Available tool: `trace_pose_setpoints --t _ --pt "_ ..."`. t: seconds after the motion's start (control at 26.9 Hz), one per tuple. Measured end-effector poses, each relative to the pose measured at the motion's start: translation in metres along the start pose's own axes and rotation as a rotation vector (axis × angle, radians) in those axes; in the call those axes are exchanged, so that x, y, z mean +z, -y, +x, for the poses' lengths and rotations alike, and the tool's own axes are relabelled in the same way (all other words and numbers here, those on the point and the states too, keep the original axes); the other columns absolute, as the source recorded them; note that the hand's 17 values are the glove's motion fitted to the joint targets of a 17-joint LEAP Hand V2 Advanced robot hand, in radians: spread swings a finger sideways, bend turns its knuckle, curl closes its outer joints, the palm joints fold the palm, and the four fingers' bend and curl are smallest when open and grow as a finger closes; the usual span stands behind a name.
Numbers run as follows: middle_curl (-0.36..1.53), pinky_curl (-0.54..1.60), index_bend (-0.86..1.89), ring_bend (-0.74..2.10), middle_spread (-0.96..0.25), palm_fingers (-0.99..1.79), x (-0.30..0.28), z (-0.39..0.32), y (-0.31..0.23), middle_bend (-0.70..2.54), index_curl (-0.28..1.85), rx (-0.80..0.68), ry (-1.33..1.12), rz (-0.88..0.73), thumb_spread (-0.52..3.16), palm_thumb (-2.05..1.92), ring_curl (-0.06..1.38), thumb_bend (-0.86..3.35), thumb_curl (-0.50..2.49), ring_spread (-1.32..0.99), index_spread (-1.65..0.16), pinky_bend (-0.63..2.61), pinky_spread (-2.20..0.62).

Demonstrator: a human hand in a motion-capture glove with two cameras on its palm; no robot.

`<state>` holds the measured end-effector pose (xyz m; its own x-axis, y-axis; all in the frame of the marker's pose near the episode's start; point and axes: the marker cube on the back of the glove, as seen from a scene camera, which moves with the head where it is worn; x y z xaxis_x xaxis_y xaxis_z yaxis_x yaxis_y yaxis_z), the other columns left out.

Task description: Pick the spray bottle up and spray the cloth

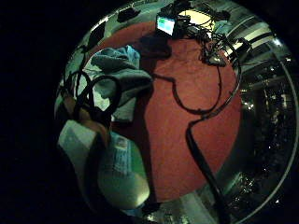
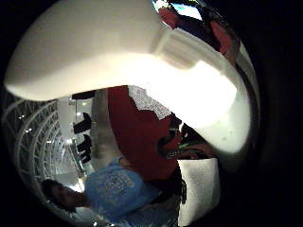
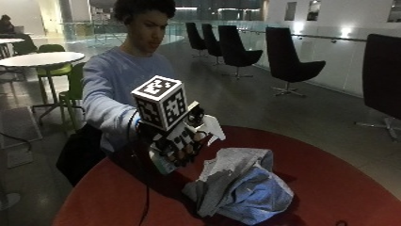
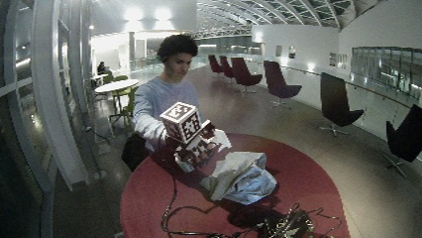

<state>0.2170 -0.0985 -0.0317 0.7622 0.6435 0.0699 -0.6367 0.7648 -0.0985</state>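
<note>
Big open hall, glass railing, row of dark swivel chairs well behind the worktop, white café tables and green chairs behind the person. Worktop is round with a red surface; cables and a small lit-screen device lie on the side far from the person. Cloth, grey-blue and crumpled in a heap, lies mid-worktop. Right hand is lifted above the worktop just beside the cloth on the person's side, fingers curled around the white spray bottle, nozzle toward the cloth.
</note>
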Motion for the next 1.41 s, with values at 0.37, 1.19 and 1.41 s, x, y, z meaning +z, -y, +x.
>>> trace_pose_setpoints --t 0.37,1.19,1.41 --pt "0.45 0.42 0.13 0.62 -0.08 1.26 0.002 -0.001 0.0 0.29 0.34 0.012 0.002 -0.031 0.88 0.85 0.41 -0.03 0.53 -0.1 -0.23 0.6 -0.21" --pt "0.45 0.41 0.13 0.63 -0.08 1.25 0.003 -0.007 -0.003 0.3 0.35 0.022 0.025 -0.041 0.91 0.84 0.4 -0.03 0.54 -0.1 -0.22 0.61 -0.21" --pt "0.45 0.41 0.13 0.63 -0.08 1.25 0.005 -0.021 -0.009 0.3 0.36 -0.033 0.178 0.02 0.91 0.84 0.4 -0.03 0.54 -0.1 -0.22 0.61 -0.21"
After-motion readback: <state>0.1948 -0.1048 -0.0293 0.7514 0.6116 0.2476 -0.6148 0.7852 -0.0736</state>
